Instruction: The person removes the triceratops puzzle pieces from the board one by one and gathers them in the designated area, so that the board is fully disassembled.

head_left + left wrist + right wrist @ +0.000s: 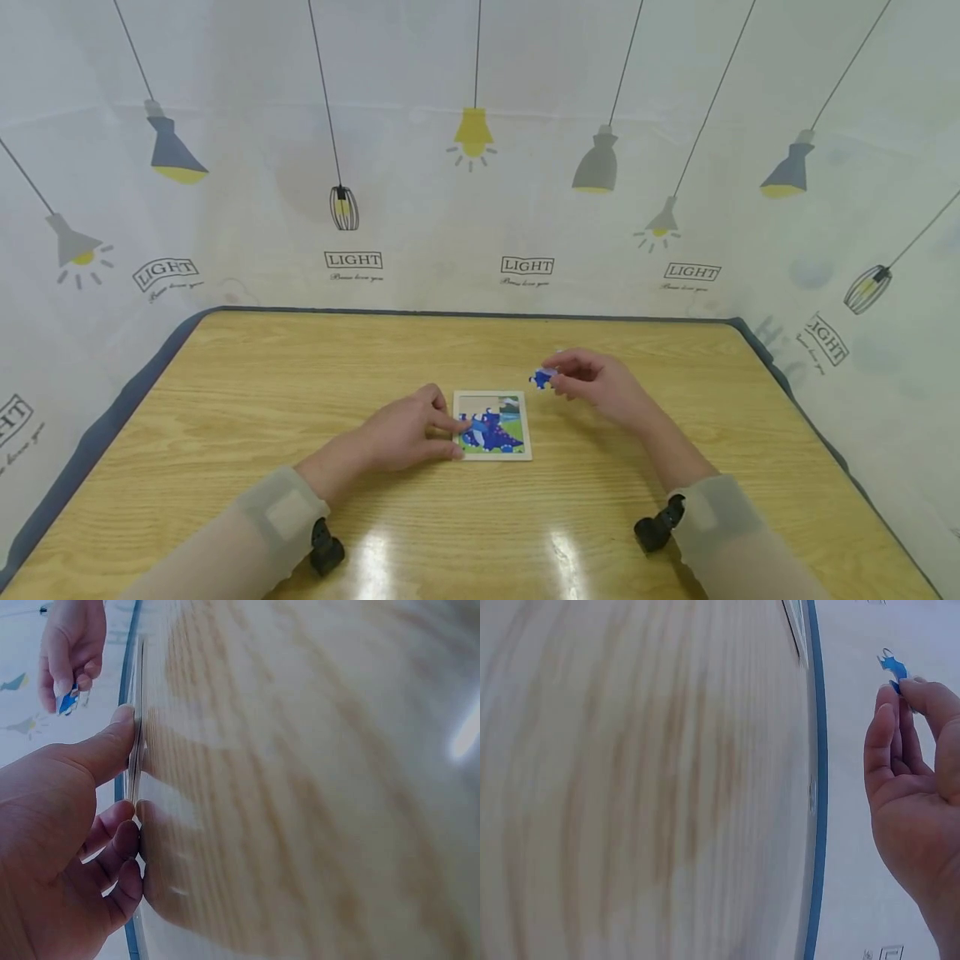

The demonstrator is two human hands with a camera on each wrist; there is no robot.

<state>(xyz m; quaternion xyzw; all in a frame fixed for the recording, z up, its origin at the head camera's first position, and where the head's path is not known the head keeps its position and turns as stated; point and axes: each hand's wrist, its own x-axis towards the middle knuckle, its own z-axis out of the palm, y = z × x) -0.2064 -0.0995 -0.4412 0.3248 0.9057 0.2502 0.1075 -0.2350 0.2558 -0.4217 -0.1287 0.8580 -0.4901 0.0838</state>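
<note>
A square jigsaw puzzle in a pale frame (527, 427) lies on the wooden table, showing part of a blue dinosaur; bare backing shows at its upper left. My left hand (408, 429) rests at the frame's left side, index finger over the picture and thumb at the near-left corner. In the left wrist view, the other fingers (124, 840) bend down to the tabletop. Off the frame's far right corner, my right hand (600, 387) pinches a blue puzzle piece (542, 379) between thumb and fingers. The right wrist view shows this piece (894, 669) raised above the table, at the fingertips.
The wooden table (315, 358) has a dark edge and stands against a pale curtain (420, 167) printed with lamps. Each sleeve carries a small black wrist camera, the left one (326, 547) and the right one (658, 527) both near the table's front.
</note>
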